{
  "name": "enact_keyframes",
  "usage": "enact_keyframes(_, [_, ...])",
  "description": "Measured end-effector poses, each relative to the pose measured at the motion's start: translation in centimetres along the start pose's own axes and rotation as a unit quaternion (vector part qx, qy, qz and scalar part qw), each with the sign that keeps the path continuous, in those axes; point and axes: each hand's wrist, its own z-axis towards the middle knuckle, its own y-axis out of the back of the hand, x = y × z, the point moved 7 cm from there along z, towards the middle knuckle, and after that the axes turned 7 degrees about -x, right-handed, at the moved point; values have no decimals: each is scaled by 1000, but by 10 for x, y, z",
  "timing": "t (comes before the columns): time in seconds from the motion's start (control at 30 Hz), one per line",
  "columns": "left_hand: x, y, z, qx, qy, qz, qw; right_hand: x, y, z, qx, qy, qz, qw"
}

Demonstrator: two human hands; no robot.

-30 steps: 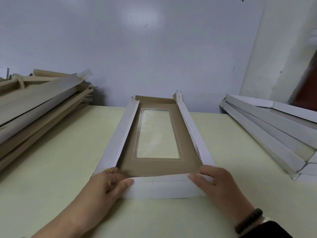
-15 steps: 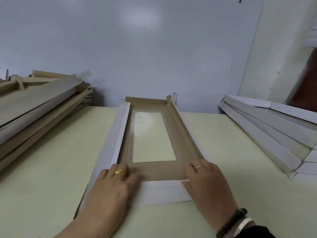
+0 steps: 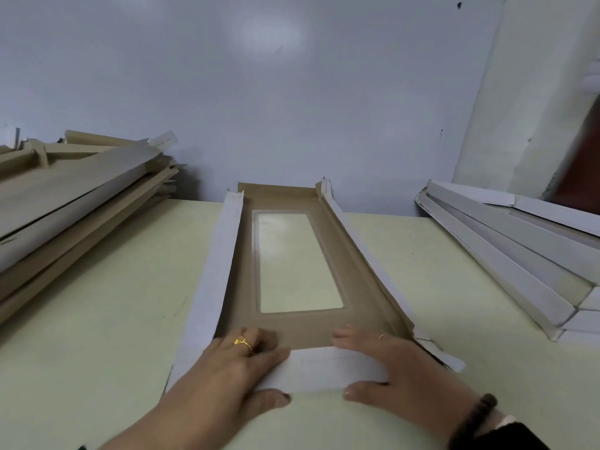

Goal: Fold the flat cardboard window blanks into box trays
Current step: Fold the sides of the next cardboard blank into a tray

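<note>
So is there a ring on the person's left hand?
Yes, a gold ring sits on a finger of the left hand, which presses on the near end of the cardboard blank.

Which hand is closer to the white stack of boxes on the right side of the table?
Right. The right hand presses the tray's near flap on the stack's side; the left hand lies farther off across that flap.

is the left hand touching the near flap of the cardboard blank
Touching. The head view shows the left hand lying flat across the near flap of the cardboard blank, fingers over its left end.
</note>
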Motion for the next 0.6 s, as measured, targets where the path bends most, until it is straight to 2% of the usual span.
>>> enact_keyframes(0.13, [16, 8, -3, -43, 24, 42, 998, -12, 16, -4, -60, -28, 13, 998])
enact_keyframes(0.3, [36, 12, -4, -11, 105, 11, 994, -3, 22, 0, -98, -30, 54, 993])
enact_keyframes(0.33, [35, 14, -3, -25, 106, 3, 994, -2, 23, 1, -105, -29, 51, 993])
enact_keyframes(0.47, [33, 23, 1, -86, 116, 29, 989, -1, 24, 4, -135, -36, -10, 990])
enact_keyframes(0.6, [27, 23, 14, -41, 114, 113, 986, 2, 20, 13, -158, -51, -99, 981])
